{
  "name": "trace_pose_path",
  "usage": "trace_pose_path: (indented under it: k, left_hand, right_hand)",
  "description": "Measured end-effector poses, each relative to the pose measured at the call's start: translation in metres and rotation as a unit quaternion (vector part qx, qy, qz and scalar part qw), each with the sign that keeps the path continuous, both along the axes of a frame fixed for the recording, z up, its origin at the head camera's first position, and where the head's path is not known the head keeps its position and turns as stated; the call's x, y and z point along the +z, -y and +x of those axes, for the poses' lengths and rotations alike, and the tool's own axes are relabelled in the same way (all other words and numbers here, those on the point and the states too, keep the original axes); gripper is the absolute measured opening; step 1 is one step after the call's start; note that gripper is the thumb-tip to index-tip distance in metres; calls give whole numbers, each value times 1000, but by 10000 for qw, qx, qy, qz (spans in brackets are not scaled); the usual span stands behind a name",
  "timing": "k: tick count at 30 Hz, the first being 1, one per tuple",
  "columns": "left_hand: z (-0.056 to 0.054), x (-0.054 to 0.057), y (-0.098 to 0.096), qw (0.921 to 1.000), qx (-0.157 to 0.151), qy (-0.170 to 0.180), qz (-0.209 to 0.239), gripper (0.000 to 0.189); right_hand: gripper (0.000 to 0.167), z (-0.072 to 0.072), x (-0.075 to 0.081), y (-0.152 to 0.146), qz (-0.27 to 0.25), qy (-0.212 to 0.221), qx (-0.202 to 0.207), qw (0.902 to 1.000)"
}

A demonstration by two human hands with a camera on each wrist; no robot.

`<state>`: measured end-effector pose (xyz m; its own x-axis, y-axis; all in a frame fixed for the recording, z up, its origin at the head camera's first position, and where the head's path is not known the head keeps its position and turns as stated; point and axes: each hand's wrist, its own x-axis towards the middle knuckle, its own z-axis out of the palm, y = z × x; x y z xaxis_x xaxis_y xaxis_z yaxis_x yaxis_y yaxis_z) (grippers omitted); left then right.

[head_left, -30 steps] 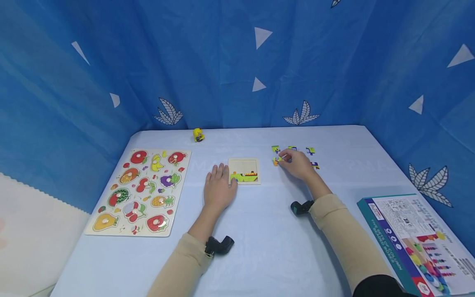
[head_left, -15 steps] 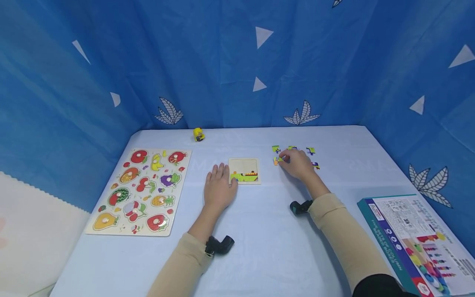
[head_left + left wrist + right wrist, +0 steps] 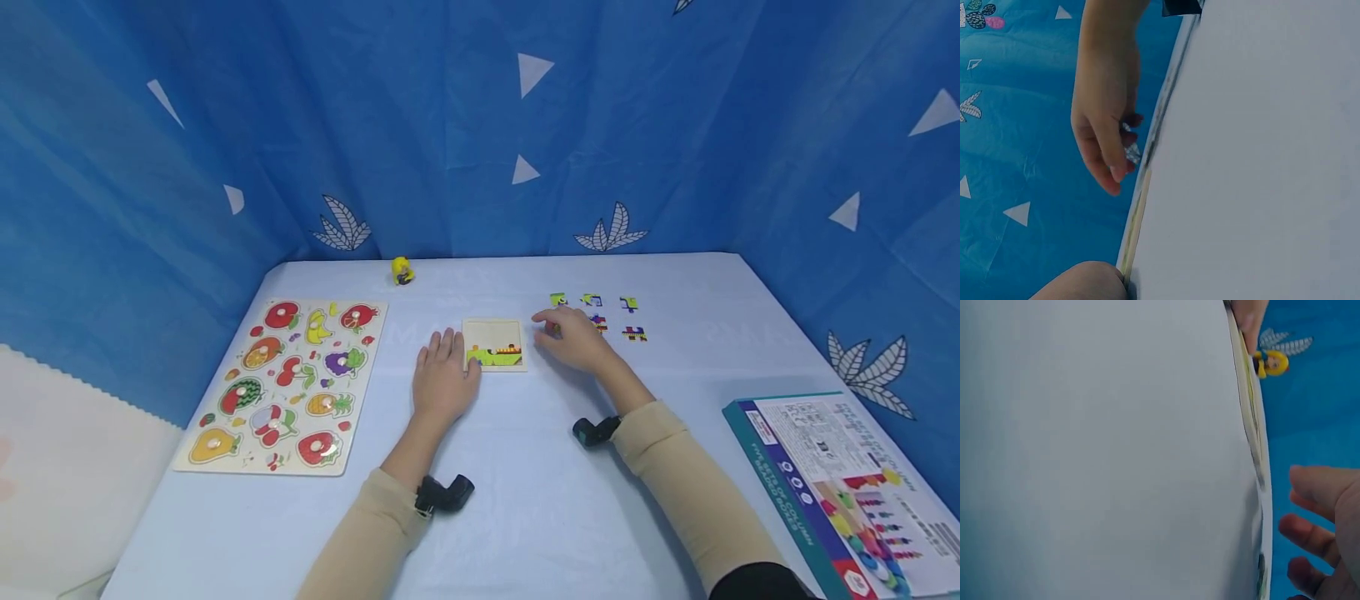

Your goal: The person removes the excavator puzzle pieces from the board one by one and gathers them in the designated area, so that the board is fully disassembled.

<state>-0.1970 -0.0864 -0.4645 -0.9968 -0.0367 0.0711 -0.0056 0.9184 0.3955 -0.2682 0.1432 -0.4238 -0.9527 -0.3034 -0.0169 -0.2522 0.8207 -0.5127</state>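
Observation:
The left hand point(image 3: 445, 385) lies with straight fingers on the table, its thumb on the left edge of a small square wooden puzzle board point(image 3: 491, 333). Green and orange pieces fill the lower part of that board. Right of it, the right hand point(image 3: 573, 340) hovers with loosely bent fingers, and the right wrist view shows its fingers point(image 3: 1310, 534) apart with nothing between them. Under that hand is a mostly covered orange puzzle piece point(image 3: 557, 331). Other loose pieces lie just beyond, among them a green piece point(image 3: 558, 298) and a purple-and-red piece point(image 3: 634, 334).
A large fruit peg puzzle point(image 3: 352, 450) lies on the left of the table. At the back stands a small yellow figurine point(image 3: 402, 271). A flat teal-edged box point(image 3: 840, 492) sits at the front right. Blue curtains point(image 3: 442, 125) surround the table's back and sides.
The right hand has drawn left from the loose pieces toward the board, and its fingers have spread. Pieces it covered earlier now show. The left hand has stayed still.

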Motion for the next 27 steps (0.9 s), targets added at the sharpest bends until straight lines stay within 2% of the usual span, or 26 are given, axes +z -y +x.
trace_pose_path:
  k: [2,6,11,21,27]
  left_hand:
    - [0,0,0,10000,2,11,-2,65]
    - [-1,0,-1,10000,4,40,-5,65]
    - [-3,-1,-2,9999,-33,54,-104,69]
    - [-2,-1,-1,9999,-22,28,-152,70]
    - [-1,-1,-1,9999,0,28,-149,70]
  right_hand:
    - [40,4,1,7,47,164,231,9996]
    - [43,8,-1,17,246,215,560,9979]
    - [41,8,-7,21,329,179,675,9970]
    - [31,9,-10,26,-20,238,784,9966]
    - [31,11,-8,28,-534,525,864,9934]
